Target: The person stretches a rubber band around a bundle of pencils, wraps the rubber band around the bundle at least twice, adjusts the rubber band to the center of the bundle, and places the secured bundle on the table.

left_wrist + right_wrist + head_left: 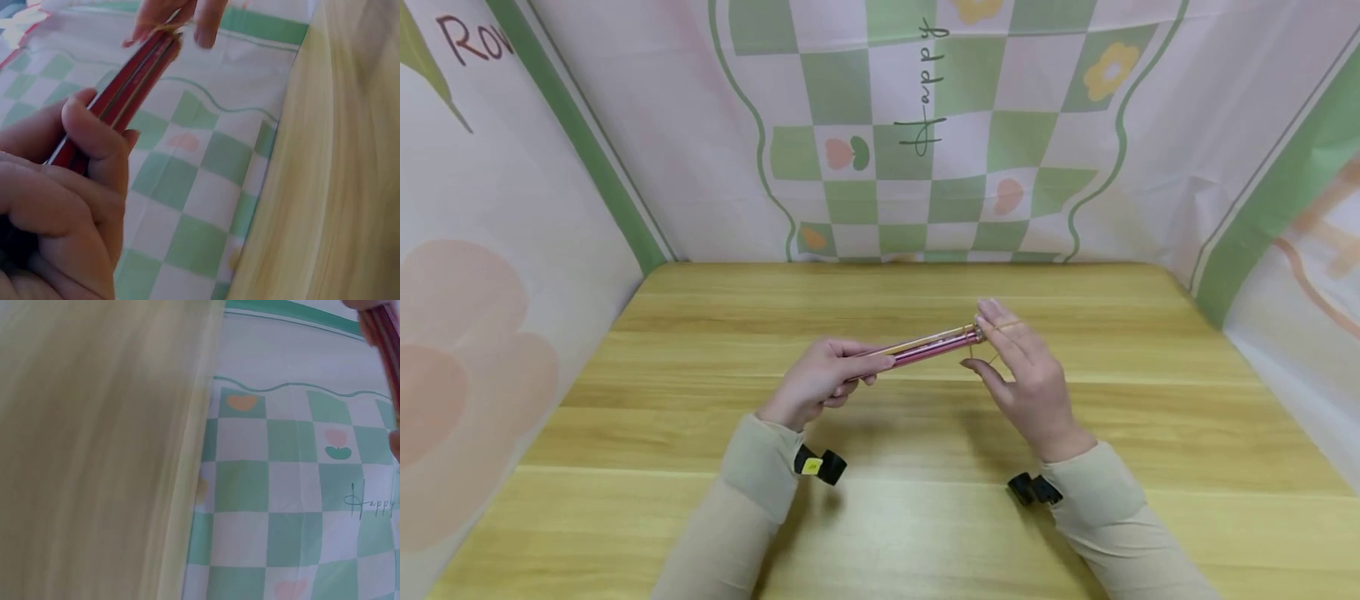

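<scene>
My left hand [827,375] grips a thin bundle of shiny pinkish-red sticks [928,349], which look like pencils, near the bundle's left end. It slants up to the right, held above the table. At its far end is a thin tan rubber band [1009,325], stretched over the spread fingers and thumb of my right hand [1030,387]. The right fingertips are right at the tip of the bundle, with the thumb below and apart from it. In the left wrist view, the sticks [134,84] lie side by side. The right wrist view shows only part of the bundle [389,347].
A light wood-grain table [895,533] lies beneath both hands. Behind it hangs a cloth with green and white checks [902,146], and printed cloth also covers the left and right sides. Each wrist wears a small black camera [831,467] below the sleeve cuff.
</scene>
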A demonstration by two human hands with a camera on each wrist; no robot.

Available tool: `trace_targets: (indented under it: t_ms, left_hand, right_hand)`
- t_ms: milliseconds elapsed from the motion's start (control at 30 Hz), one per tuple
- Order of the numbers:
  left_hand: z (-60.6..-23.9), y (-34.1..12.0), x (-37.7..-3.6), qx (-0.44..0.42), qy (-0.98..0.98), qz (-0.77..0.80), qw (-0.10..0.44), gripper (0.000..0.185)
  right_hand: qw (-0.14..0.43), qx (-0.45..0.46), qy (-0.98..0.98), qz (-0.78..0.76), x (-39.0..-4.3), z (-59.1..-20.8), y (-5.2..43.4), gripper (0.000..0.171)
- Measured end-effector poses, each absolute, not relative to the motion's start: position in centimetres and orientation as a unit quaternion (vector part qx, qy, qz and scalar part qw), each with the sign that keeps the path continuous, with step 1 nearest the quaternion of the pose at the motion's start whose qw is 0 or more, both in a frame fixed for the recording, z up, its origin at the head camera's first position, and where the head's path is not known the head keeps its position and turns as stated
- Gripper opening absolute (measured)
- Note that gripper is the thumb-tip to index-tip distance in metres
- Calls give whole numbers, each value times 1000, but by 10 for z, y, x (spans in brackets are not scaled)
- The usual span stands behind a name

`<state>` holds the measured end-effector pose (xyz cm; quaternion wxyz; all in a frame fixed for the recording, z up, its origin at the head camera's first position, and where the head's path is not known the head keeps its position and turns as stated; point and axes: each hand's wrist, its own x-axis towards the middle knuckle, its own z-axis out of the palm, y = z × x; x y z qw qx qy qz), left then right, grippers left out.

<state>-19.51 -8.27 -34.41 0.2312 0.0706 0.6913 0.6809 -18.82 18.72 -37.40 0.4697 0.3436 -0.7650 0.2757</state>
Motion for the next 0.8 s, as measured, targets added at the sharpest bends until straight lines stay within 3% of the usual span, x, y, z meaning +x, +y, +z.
trace_targets:
  t_ms: [333,500,633,800]
  left_hand:
    - [-343,-96,-199,132,706,640,274,29]
    - [-344,-100,-200,147,701,634,289,30]
    - [-344,-101,-200,151,700,632,296,32]
    - [-341,-102,-199,156,705,626,296,31]
  right_hand:
    - [360,378,-757,393,-183,-369,193,39]
    - [227,352,-755,504,-175,-361,196,42]
    - [105,287,-738,601,-168,-354,201,33]
    - [39,254,-703,663,-167,-350,204,34]
